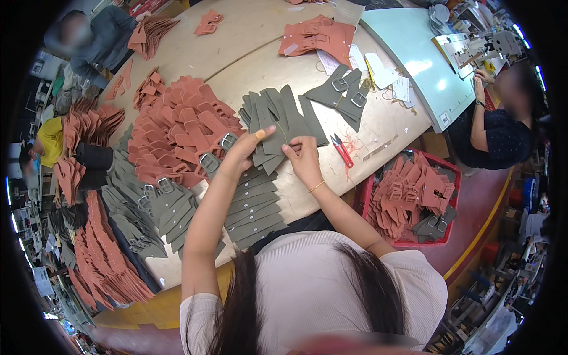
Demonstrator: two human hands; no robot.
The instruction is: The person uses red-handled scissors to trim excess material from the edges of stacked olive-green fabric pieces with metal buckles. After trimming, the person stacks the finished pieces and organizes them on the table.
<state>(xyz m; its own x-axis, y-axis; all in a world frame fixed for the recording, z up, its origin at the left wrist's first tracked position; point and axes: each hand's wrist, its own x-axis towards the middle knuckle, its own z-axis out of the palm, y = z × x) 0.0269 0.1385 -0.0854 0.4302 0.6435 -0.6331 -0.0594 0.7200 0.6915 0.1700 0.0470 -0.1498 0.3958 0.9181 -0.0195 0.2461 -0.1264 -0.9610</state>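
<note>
Grey-green leather-look piece (271, 142) pinched between left hand (247, 145) and right hand (304, 155), over the tan table (236, 35).
Fingers narrow on it, a loose thread (284, 135) suggests unfinished work; buckled grey pieces (350, 106) beyond look further along, but the coral pile's (177, 124) stage is unclear.

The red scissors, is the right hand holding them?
No, the red scissors lie on the table, apart from the right hand.

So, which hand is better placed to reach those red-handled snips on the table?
Probably the right hand: the red-handled snips lie just to its right on the table. The left hand is farther off, with the right hand in between.
</note>
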